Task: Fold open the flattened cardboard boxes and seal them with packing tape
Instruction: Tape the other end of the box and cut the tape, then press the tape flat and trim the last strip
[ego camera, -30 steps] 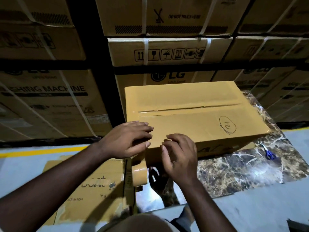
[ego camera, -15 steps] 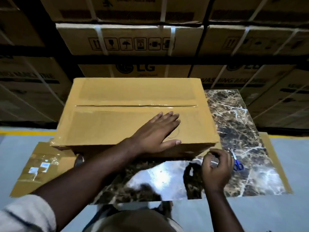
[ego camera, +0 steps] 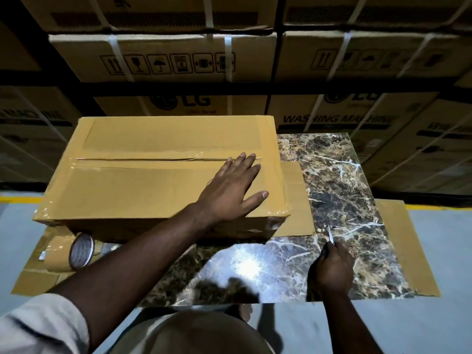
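A closed brown cardboard box [ego camera: 143,185] sits on the marble table [ego camera: 339,190], glossy packing tape along its centre seam and over its right end. My left hand [ego camera: 229,190] lies flat on the box's top near the right end, fingers straight and spread. My right hand [ego camera: 333,264] is over the table to the box's right and grips the scissors [ego camera: 330,235], whose blades stick up out of the fist. A roll of brown packing tape [ego camera: 69,251] lies on its side by the box's front left corner.
Flattened cardboard [ego camera: 408,251] lies under the marble slab and sticks out on both sides; another flat piece [ego camera: 296,200] lies beside the box's right end. Strapped washing-machine cartons [ego camera: 163,57] are stacked on racks right behind the table. The grey floor carries a yellow line [ego camera: 20,199].
My left hand slid further right along the box top toward the seam's end. My right hand has lifted the scissors off the table. The tape roll has come into sight at the left.
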{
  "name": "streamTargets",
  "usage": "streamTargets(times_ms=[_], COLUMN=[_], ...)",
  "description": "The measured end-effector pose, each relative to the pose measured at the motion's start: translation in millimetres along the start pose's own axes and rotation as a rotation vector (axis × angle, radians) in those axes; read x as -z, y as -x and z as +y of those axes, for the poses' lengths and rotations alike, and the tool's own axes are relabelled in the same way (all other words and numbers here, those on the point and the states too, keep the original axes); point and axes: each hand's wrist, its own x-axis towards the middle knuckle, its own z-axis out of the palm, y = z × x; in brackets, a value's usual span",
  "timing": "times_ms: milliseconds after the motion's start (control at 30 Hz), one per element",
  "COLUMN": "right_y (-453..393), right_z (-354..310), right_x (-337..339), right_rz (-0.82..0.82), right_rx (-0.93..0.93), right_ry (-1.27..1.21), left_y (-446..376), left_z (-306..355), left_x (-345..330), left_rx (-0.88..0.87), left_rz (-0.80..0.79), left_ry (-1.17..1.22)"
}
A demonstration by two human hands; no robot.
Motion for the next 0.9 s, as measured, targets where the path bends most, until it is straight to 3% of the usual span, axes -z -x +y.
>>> streamTargets(times_ms=[133, 333, 500, 567, 733, 900], right_y=[2, -1, 4, 3, -1, 25], right_z=[6, 8, 9, 12, 5, -11], right_x=[16, 23, 27, 29, 40, 53], right_rz=[0.053, -0.102, -0.091, -0.092, -0.271, -0.175], right_rx=[-0.097, -0.174, -0.161, -0.151, -0.110, -0.277], right_ry=[-0.023, -0.057, -0.064, -0.023, 0.211, -0.136], left_y=[1, 1, 3, 3, 3, 9], left_z=[1, 1, 2, 2, 1, -16], left_x=[-3, -6, -3, -2, -2, 2], left_rx=[0.010, 0.020, 0.029, 0.028, 0.017, -0.041], left_rz=[0.033, 0.038, 0.047, 0.050, 0.071, 0.025], left_ry=[-0.020, -0.010, 0.019, 0.034, 0.059, 0.243])
